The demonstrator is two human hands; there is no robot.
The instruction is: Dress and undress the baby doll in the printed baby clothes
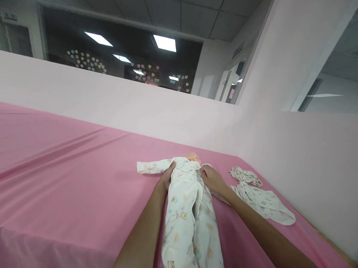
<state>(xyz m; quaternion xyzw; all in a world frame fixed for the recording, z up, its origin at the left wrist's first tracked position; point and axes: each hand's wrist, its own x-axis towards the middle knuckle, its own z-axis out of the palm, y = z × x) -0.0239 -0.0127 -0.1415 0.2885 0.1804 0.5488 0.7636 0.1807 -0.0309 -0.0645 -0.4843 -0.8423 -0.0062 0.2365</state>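
Note:
A white baby romper (183,213) with small bear prints lies lengthwise in front of me on a pink sheet. At its collar end shows the peach-coloured head of what looks like a baby doll (192,156); its body is covered by the cloth. One sleeve stretches out flat to the left. My left hand (167,175) grips the romper's left side below the armpit, thumb on top, fingers partly hidden beneath. On the opposite side, near the chest, my right hand (212,177) is closed with bent fingers on the romper's edge. The front overlap hangs loose down the middle.
Two printed white cloths, a crumpled one (246,176) and a larger one (265,203), lie to the right near the wall. The pink sheet (76,185) has long creases at left. A white wall (123,104) with windows stands behind, meeting another at right.

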